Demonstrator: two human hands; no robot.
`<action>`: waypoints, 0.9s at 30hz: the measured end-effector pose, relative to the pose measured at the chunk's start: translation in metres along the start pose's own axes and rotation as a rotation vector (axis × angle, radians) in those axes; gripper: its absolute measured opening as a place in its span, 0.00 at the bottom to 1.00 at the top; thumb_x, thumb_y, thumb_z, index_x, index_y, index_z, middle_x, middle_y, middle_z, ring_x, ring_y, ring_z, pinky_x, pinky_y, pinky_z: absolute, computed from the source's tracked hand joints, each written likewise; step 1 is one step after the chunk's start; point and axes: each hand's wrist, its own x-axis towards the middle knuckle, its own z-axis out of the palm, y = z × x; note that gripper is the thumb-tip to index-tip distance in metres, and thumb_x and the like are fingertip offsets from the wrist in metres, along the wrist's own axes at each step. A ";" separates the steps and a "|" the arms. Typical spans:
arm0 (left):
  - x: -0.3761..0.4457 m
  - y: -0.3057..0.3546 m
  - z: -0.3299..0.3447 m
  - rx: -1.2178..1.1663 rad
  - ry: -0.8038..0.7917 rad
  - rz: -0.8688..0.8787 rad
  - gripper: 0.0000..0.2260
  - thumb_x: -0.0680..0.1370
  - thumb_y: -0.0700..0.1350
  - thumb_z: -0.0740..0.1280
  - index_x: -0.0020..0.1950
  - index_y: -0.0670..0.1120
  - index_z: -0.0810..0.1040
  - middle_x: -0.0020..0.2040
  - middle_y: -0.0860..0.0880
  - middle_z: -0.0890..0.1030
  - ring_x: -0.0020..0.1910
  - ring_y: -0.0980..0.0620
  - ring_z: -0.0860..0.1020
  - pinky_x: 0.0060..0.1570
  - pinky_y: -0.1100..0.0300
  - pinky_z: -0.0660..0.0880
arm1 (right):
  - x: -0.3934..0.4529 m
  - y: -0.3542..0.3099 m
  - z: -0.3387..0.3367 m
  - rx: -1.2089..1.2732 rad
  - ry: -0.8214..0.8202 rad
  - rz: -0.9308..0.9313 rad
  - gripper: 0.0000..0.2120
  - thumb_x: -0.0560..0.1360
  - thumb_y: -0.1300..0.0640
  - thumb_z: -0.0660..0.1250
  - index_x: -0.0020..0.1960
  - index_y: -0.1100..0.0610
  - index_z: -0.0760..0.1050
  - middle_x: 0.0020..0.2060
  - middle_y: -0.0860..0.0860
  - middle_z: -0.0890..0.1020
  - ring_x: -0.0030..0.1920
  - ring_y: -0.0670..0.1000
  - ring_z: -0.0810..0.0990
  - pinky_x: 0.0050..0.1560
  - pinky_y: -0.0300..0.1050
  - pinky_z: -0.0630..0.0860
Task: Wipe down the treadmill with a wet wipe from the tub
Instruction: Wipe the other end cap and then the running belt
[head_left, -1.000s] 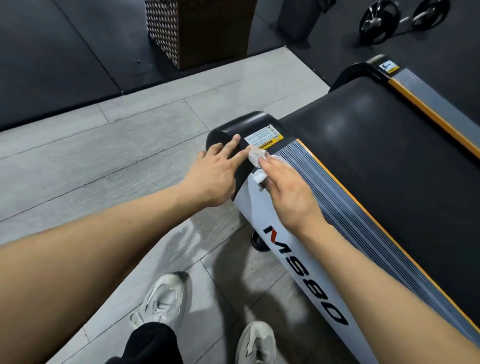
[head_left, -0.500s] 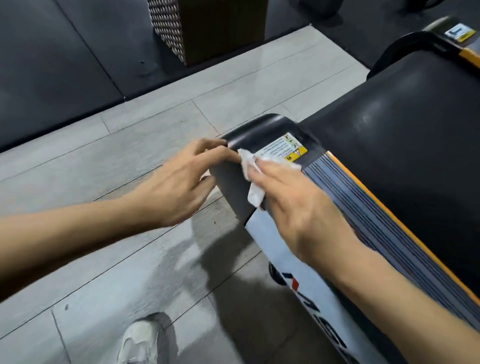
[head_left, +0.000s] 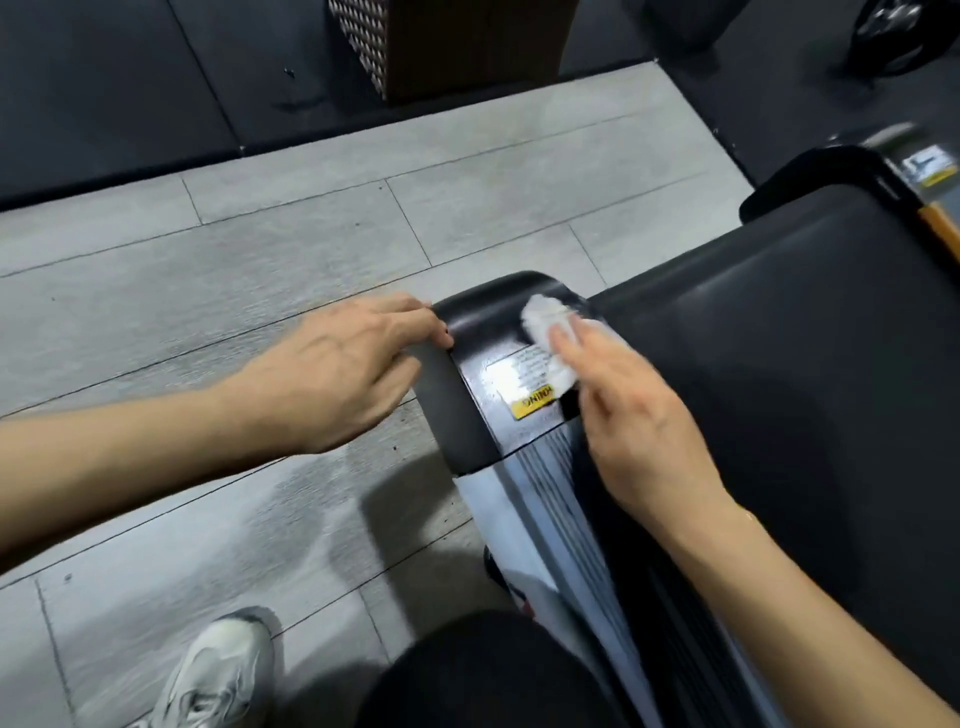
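**A:** Mid-wipe right now, scrubbing the black end cap (head_left: 498, 312) at the treadmill (head_left: 779, 395) deck's rear corner. Right hand (head_left: 639, 415) pressing the wet wipe (head_left: 545, 332) flat under near-straight fingers, just beyond the warning sticker (head_left: 524, 387).

**B:** Left hand (head_left: 337, 369) resting loosely curled on the cap's outer edge, gripping nothing. Probably needing a sweep next, over the sticker and onto the ribbed side rail (head_left: 550, 493). Wipe crumpled, stretching roughly along the rail.

Your right hand (head_left: 639, 415) presses a crumpled white wet wipe (head_left: 545, 332) flat under straight fingers onto the black end cap (head_left: 467, 415) of the treadmill (head_left: 779, 364), partly covering the yellow warning label (head_left: 524, 384). Your left hand (head_left: 337, 369) rests on the cap's outer edge, fingertips touching it. A white shoe (head_left: 218, 675) stands on the grey floor (head_left: 208, 312).
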 end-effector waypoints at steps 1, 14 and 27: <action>0.000 0.003 -0.002 0.039 -0.016 0.009 0.24 0.76 0.50 0.49 0.65 0.51 0.78 0.63 0.53 0.79 0.64 0.50 0.76 0.60 0.60 0.68 | 0.004 0.002 -0.002 -0.029 0.011 0.050 0.24 0.81 0.64 0.54 0.75 0.58 0.70 0.74 0.55 0.71 0.76 0.51 0.66 0.76 0.47 0.63; -0.029 0.025 0.022 0.305 0.010 0.064 0.25 0.80 0.50 0.53 0.74 0.43 0.74 0.69 0.42 0.77 0.64 0.43 0.80 0.61 0.50 0.78 | 0.051 -0.011 -0.001 -0.032 -0.206 -0.183 0.25 0.77 0.66 0.59 0.73 0.57 0.73 0.71 0.54 0.75 0.72 0.51 0.70 0.76 0.43 0.63; -0.029 0.028 0.046 0.182 0.186 0.014 0.22 0.78 0.47 0.59 0.69 0.42 0.78 0.62 0.44 0.79 0.52 0.47 0.82 0.50 0.52 0.82 | 0.092 -0.023 0.020 -0.049 -0.376 -0.242 0.22 0.79 0.61 0.56 0.71 0.53 0.76 0.69 0.51 0.77 0.70 0.50 0.70 0.73 0.42 0.63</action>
